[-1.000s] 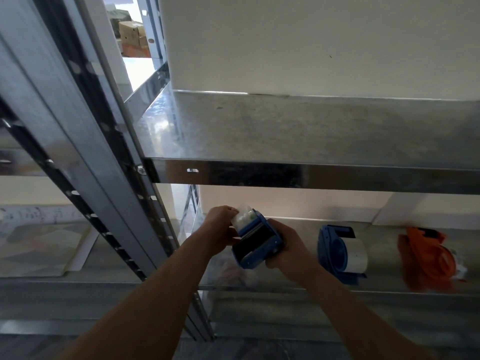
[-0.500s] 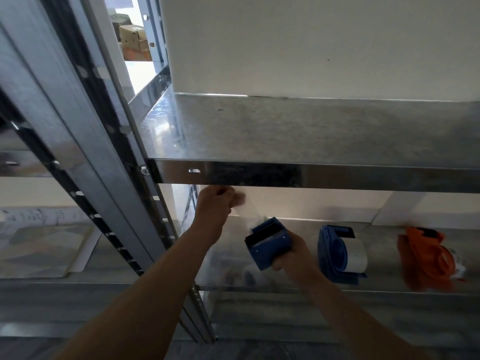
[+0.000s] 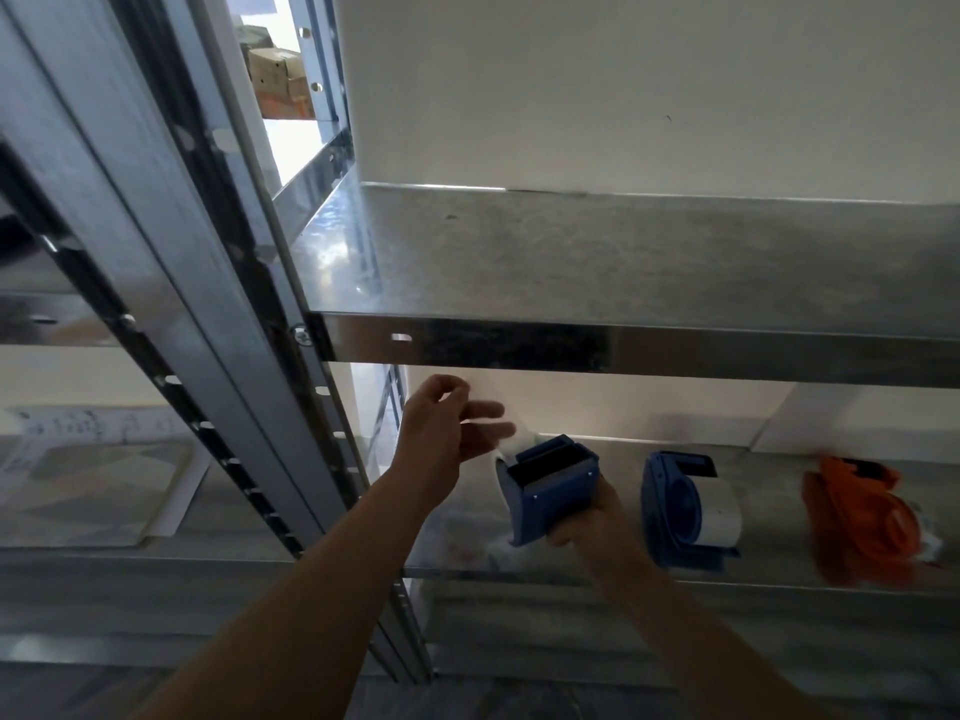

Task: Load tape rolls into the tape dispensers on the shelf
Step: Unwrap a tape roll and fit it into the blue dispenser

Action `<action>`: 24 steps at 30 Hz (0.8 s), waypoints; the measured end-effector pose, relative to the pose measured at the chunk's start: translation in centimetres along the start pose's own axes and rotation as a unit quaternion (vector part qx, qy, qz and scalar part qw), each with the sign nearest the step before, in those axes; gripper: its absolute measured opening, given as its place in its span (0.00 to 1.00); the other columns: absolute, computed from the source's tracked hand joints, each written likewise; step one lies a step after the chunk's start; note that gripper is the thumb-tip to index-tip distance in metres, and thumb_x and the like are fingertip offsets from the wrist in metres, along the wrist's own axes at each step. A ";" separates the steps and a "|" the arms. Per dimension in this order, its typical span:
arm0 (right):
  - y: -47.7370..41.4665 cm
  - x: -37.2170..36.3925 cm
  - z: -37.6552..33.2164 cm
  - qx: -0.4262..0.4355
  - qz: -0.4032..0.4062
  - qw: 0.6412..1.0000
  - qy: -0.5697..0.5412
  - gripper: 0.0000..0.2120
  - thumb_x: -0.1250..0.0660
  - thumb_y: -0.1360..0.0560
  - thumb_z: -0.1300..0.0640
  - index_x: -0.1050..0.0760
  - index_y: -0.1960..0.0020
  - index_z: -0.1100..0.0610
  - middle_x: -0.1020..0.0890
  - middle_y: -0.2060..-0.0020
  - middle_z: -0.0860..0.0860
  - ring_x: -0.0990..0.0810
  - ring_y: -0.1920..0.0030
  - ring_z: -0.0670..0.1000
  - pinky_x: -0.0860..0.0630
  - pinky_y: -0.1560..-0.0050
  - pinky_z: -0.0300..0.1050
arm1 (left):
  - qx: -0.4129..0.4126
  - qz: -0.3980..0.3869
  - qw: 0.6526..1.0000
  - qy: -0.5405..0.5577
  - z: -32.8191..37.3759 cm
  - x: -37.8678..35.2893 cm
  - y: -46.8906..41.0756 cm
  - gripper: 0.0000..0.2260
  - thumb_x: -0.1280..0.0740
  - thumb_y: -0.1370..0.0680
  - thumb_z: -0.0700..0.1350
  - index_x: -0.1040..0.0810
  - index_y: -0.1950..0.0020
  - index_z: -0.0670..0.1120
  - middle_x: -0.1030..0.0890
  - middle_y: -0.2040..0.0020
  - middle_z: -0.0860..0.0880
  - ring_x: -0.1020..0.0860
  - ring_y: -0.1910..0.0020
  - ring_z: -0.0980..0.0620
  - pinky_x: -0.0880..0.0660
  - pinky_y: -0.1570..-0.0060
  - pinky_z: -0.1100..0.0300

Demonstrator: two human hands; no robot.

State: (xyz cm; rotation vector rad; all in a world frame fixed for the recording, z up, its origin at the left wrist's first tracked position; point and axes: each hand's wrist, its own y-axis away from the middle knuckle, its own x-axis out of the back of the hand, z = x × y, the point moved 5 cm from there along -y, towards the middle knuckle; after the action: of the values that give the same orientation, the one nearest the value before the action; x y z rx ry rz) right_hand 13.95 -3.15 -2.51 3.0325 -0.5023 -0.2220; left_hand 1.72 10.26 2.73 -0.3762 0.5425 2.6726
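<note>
Nothing is legible; scribbles on the left paper sheet [image 3: 78, 428] blur.

Lower centre: the right hand [image 3: 587, 517] grips a blue tape dispenser [image 3: 550, 485], the left hand [image 3: 441, 428] hovers just upper-left; a second blue dispenser [image 3: 675, 511] and an orange dispenser [image 3: 862, 517] sit rightward.

Shelf edge [image 3: 519, 350] close overhead, upright [image 3: 260, 397] leftward
</note>
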 end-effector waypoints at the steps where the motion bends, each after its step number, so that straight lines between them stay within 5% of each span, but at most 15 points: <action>1: 0.0 0.1 0.2 -0.004 0.003 1.000 -0.004 0.24 0.36 0.46 0.71 0.25 0.51 0.59 0.17 0.62 0.48 0.19 0.60 0.43 0.23 0.65 0.37 | -0.008 -0.005 1.000 0.007 -0.1 0.1 0.1 0.07 0.45 0.16 0.41 0.29 0.50 0.43 0.17 0.59 0.39 0.16 0.59 0.35 0.20 0.58 0.48; 5: -0.3 0.5 0.9 -0.027 0.025 0.999 -0.031 0.25 0.34 0.47 0.70 0.24 0.49 0.60 0.17 0.58 0.52 0.20 0.56 0.50 0.23 0.62 0.44 | -0.020 -0.005 0.999 0.045 -0.8 0.5 0.2 0.07 0.44 0.16 0.42 0.28 0.51 0.44 0.17 0.61 0.40 0.17 0.62 0.38 0.21 0.55 0.48; 9: -0.5 0.4 1.4 -0.043 0.047 0.995 -0.074 0.29 0.33 0.45 0.71 0.25 0.43 0.65 0.20 0.47 0.63 0.24 0.43 0.66 0.25 0.45 0.70 | -0.029 -0.002 0.995 0.093 -1.2 0.8 0.3 0.08 0.45 0.16 0.41 0.28 0.51 0.45 0.18 0.64 0.40 0.17 0.65 0.39 0.22 0.51 0.44; 11: -0.6 0.4 1.3 -0.053 0.067 0.993 -0.082 0.28 0.33 0.44 0.71 0.24 0.44 0.65 0.21 0.47 0.66 0.27 0.41 0.71 0.30 0.44 0.78 | -0.039 -0.006 0.994 0.102 -1.2 0.8 0.4 0.08 0.45 0.16 0.40 0.28 0.52 0.45 0.18 0.65 0.41 0.17 0.66 0.40 0.23 0.48 0.43; 17: -0.9 0.1 0.7 -0.087 0.066 0.992 -0.064 0.24 0.34 0.45 0.69 0.22 0.49 0.65 0.18 0.53 0.62 0.23 0.45 0.68 0.28 0.47 0.77 | -0.098 -0.025 0.993 0.059 -0.3 0.3 0.1 0.09 0.44 0.18 0.37 0.27 0.55 0.43 0.20 0.67 0.40 0.18 0.66 0.39 0.20 0.56 0.48; 24: -1.4 -0.3 0.6 -0.110 0.072 0.980 -0.149 0.29 0.37 0.48 0.72 0.24 0.46 0.67 0.18 0.52 0.61 0.22 0.45 0.65 0.26 0.48 0.76 | -0.113 -0.044 0.991 0.059 0.1 -0.1 0.1 0.11 0.44 0.18 0.35 0.26 0.56 0.43 0.21 0.69 0.42 0.19 0.69 0.41 0.22 0.51 0.43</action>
State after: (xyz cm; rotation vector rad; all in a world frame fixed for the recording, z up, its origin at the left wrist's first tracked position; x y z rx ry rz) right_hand 14.01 -1.79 -3.16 2.7449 -0.6637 -0.6812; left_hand 1.78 10.21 2.84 -0.6103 0.2484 2.6442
